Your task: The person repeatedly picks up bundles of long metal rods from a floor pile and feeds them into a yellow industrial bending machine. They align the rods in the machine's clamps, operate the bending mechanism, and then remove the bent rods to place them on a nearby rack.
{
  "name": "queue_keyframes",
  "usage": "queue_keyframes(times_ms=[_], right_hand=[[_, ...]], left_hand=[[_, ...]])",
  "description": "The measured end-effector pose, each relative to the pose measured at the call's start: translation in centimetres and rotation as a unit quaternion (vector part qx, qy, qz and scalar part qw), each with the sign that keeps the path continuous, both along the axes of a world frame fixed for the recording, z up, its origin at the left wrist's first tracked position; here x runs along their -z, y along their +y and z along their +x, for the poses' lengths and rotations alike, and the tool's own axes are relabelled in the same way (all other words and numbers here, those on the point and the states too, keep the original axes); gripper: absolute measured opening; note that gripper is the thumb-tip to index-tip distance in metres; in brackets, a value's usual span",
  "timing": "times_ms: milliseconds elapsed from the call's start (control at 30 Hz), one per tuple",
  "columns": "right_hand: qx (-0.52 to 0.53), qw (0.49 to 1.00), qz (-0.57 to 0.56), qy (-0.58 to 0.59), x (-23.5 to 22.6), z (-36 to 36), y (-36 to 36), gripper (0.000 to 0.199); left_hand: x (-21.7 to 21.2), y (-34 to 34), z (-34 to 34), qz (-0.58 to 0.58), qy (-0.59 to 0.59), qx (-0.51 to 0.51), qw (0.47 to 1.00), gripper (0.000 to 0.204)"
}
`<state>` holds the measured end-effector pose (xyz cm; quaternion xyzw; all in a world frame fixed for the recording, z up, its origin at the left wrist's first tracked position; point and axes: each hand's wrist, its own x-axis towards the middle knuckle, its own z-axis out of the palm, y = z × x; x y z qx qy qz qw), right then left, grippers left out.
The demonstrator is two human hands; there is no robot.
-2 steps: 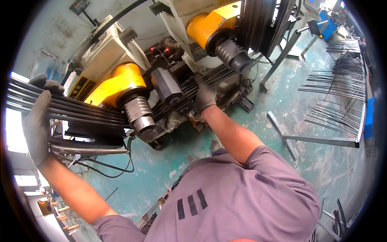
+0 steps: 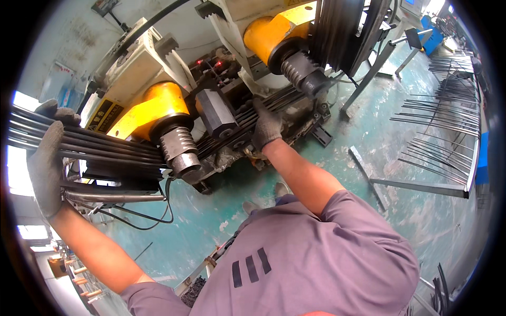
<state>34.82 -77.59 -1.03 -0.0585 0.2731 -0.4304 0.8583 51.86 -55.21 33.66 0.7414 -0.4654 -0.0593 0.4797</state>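
Observation:
A bundle of long dark metal rods (image 2: 110,143) lies across a bending machine. At its far left end my left hand (image 2: 46,171), in a grey glove, is closed round the rods, thumb in front and fingertips showing behind. My gloved right hand (image 2: 268,126) is on the rods between the two machine heads, its thumb side toward the machine; its fingertips are partly hidden. Beside the rods stand a left yellow bending head (image 2: 166,100) with a ribbed metal roller (image 2: 179,145) and a right yellow bending head (image 2: 263,39) with a similar roller (image 2: 300,71). A dark faceted block (image 2: 215,113) sits between them.
Cables (image 2: 153,224) hang below the left rods. On the right, a metal rack (image 2: 421,184) holds many thin rods. A steel stand (image 2: 371,73) rises behind it, and a loose metal bar (image 2: 368,176) lies on the green floor. Red lights (image 2: 218,63) glow inside the machine.
My left hand and the rods at the left have shifted very slightly down and left in the picture. My right hand keeps its place on the rods.

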Motion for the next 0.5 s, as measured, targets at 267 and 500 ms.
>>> queue_keyframes(times_ms=[267,500], right_hand=[[-0.051,0.998,0.016,-0.045,0.8,-0.6,0.0,0.011],[-0.076,0.995,-0.023,-0.056,-0.3,-1.3,0.4,0.021]], left_hand=[[-0.7,1.0,0.4,0.091,-0.055,-0.082,0.991,0.03],[-1.2,0.7,-1.4,0.038,-0.003,-0.05,0.998,0.034]])
